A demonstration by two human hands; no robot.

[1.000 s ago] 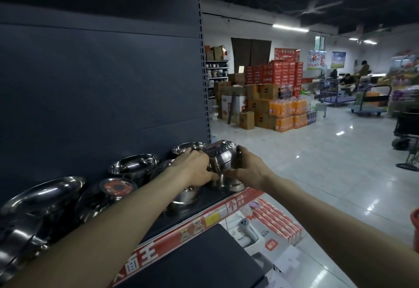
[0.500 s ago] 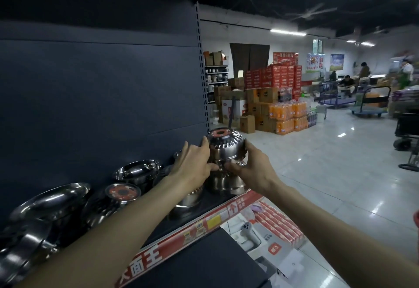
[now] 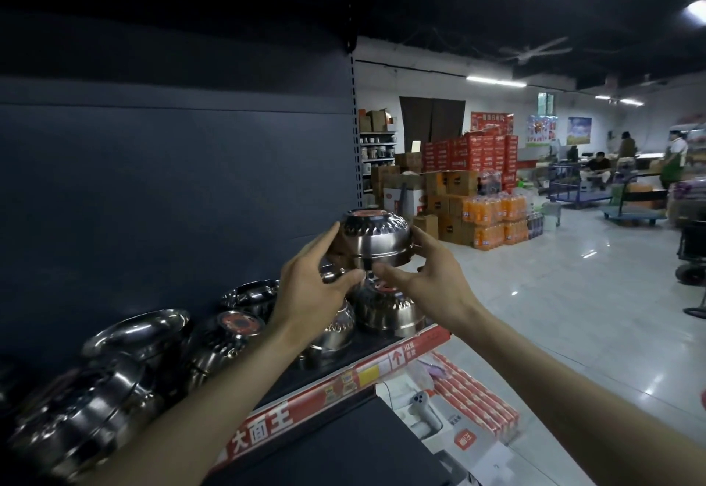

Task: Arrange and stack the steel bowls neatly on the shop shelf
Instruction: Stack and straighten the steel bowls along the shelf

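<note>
Head view: we've got an upturned steel bowl pinched between left hand and right hand, lifted clear above another upturned bowl at the shelf end. Let's centre it, keep it level, then lower it squarely.

Glossy white tiled floor runs to back of shop. Big stack of red cardboard cartons by rear wall, w/ brown cardboard boxes and shrink-wrapped packs of orange drink bottles in front. Blue flat trolley at right. Below, near side: white boxed handheld device beside row of red-and-white slim boxes.
</note>
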